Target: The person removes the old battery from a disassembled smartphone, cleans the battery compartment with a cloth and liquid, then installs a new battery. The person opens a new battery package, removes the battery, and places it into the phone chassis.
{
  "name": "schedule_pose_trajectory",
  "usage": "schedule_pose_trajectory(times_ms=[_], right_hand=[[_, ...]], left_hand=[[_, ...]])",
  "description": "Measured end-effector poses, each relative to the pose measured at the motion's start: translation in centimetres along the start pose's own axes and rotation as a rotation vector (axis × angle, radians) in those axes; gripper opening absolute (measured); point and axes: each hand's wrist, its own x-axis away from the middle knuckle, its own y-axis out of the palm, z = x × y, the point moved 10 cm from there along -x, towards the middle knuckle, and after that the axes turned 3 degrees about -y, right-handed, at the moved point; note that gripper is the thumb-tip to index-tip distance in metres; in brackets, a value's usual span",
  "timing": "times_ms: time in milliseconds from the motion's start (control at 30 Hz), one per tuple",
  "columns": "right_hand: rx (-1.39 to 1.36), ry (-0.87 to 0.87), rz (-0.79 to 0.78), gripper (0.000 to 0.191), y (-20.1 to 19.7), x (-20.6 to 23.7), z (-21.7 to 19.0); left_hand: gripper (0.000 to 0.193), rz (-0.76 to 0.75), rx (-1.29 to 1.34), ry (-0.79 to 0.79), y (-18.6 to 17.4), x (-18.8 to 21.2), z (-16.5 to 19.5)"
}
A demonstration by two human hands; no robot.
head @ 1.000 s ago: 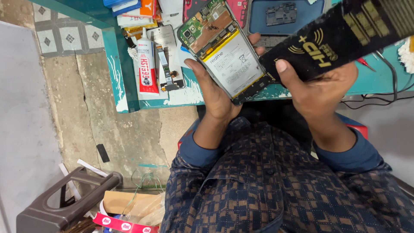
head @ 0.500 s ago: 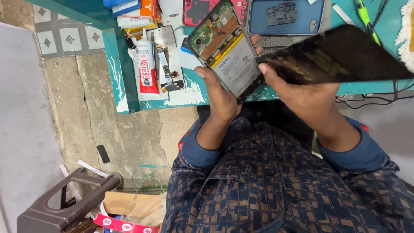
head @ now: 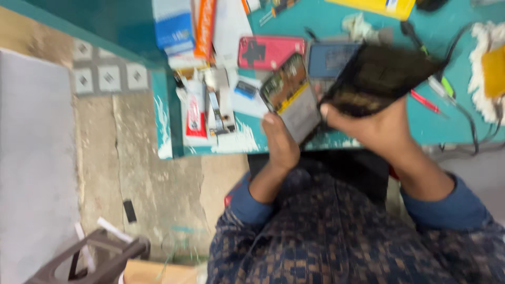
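Opened phone body [head: 292,97], its board and battery exposed, is gripped at its lower end by the left hand [head: 281,142] above the teal table [head: 336,21] edge, long axis tilted up-left. Just beside it, a dark panel [head: 381,76] is clasped by the right hand [head: 376,129].

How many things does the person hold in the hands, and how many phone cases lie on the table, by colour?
Held, opened phone in left hand: 1
Held, black sheet in right hand: 1
Red phone case: 1
Blue phone case: 1
Total: 4
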Motion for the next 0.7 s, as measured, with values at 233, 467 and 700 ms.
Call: schedule_pose_trajectory(times_ms=[233,467,700], right_hand=[[0.036,0.076,-0.041,0.029,0.2,-0.6,0.6],[0.017,0.069,-0.057,0.032,0.6,-1.0,1.6],[-0.147,0.233,-0.102,0.036,0.5,-1.9,4.6]], left_hand=[[0.069,-0.059,0.892,-0.343,2.3,0.1,-1.6],[0.075,-0.073,1.151,-0.353,1.3,-2.8,1.3],[0.085,-0.223,1.096,-0.466,0.6,-4.3,2.0]])
